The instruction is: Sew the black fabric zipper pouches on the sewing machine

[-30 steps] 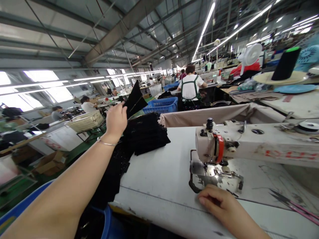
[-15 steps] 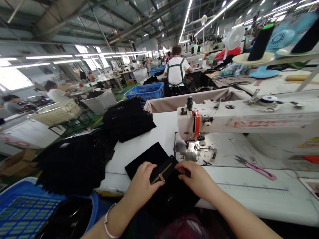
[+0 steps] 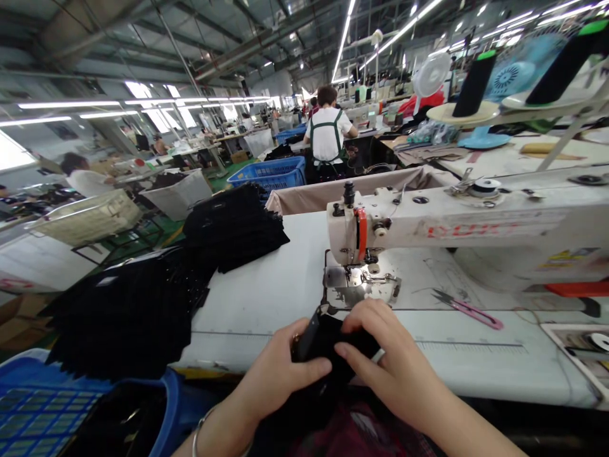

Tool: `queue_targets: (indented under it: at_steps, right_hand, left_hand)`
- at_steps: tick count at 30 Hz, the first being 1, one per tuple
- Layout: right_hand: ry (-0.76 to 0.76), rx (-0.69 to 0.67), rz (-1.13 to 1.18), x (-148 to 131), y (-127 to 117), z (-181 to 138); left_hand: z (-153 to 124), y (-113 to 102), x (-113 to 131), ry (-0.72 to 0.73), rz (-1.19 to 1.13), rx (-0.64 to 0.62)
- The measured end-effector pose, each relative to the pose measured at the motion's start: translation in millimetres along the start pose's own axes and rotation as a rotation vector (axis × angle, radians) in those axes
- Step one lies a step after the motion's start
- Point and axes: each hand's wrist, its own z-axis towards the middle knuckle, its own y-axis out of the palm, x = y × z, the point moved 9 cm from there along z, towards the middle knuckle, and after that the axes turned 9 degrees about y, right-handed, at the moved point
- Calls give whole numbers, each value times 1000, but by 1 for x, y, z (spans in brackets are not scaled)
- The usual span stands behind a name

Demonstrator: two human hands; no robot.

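Observation:
A black fabric piece (image 3: 328,343) is folded up between my two hands at the table's front edge, close to the sewing machine's needle area. My left hand (image 3: 280,362) grips its left side, thumb on the near face and fingers behind. On the right, my right hand (image 3: 380,349) pinches the piece between thumb and fingers. The zipper seen on it earlier is mostly hidden by the fold and my left fingers. Just beyond my hands stands the white sewing machine (image 3: 404,228), its metal needle plate (image 3: 349,279) lit by a lamp.
Pink-handled thread snips (image 3: 469,308) lie right of the needle plate. Stacks of black pieces (image 3: 128,311) cover the table's left side, above a blue basket (image 3: 171,406). Behind the machine runs a beige cloth-lined bin (image 3: 304,198). A co-worker (image 3: 328,133) sits farther off, facing away.
The black piece lay spread with its zipper showing; now it is lifted and folded upward. My right hand has closed in on it. The view has shifted slightly right.

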Motion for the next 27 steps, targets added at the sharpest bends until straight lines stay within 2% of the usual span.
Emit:
queue_targets:
  at_steps: [2,4,7,10,15,21,27]
  right_hand:
    - [-39,-45,-31,-13,-5,-2]
    - [0,-106,-17,-17,-6,-2]
    - [85,-160,-4,-16,-6,-4]
    - [118,-154,1,-15,-9,-7]
    - [151,-153,-7,-12,-12,-10]
    - [74,-141,38,-17,-11,-11]
    - [99,-162,31,-16,-9,-13]
  left_hand:
    - [-8,9,11,21,-235,-40]
    - [-13,11,17,37,-338,-21]
    - [-17,-2,13,37,-289,127]
    - [-19,-12,6,10,-304,230]
    - [-19,-12,11,47,-468,295]
    - [-23,-10,14,36,-482,352]
    - [-24,-9,6,-31,-509,387]
